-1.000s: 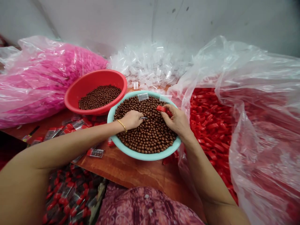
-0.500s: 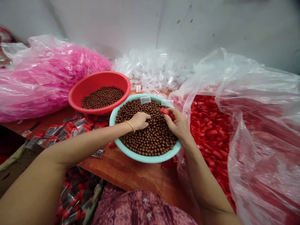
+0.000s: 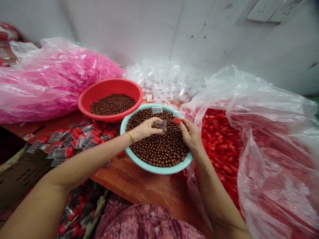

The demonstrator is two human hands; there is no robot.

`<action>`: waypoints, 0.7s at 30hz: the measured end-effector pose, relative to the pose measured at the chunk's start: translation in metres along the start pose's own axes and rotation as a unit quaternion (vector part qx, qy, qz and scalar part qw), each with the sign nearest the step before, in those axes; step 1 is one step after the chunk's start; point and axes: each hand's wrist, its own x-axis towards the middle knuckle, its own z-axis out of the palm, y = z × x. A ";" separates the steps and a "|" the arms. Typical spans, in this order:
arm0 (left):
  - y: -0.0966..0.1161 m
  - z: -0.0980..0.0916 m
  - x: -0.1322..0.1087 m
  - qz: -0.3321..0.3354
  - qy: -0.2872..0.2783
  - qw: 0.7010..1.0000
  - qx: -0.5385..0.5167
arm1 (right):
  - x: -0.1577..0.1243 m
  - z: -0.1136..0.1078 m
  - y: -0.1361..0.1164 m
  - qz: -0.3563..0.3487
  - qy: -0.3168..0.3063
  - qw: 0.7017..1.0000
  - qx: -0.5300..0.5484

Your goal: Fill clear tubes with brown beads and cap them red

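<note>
Spillage would fall back into the bowl (image 3: 154, 170) near the table's (image 3: 139, 182) front edge, since your left hand (image 3: 144, 129) pinches a filled bag (image 3: 160, 125) above it, your right hand (image 3: 191, 135) pinching a cap (image 3: 176, 120).

both arms stretched forward and angled in toward each other, left hand (image 3: 146, 128) with fingertips pinched together, right hand (image 3: 190, 134) curled with thumb and forefinger pinched too

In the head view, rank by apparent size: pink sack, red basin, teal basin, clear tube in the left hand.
1. Clear plastic sack of pink pieces.
2. Round teal plastic basin and round red plastic basin: alike; the teal one is nearer, so unranked.
3. Small clear plastic tube, pinched in the left hand.
</note>
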 end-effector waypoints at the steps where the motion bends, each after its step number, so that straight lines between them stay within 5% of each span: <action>1: -0.001 0.000 0.000 0.011 0.005 1.000 0.019 | 0.000 0.000 0.000 -0.003 0.006 1.000 0.003; 6: -0.003 0.004 0.000 0.042 0.018 0.995 0.089 | -0.005 0.006 -0.013 -0.009 0.007 1.000 0.018; 13: -0.003 0.006 -0.006 0.004 -0.077 0.997 0.031 | -0.005 0.019 -0.035 -0.075 -0.033 0.996 -0.025; 21: -0.006 0.008 -0.007 0.037 -0.036 0.990 0.130 | -0.011 0.020 -0.039 -0.097 -0.038 0.994 -0.027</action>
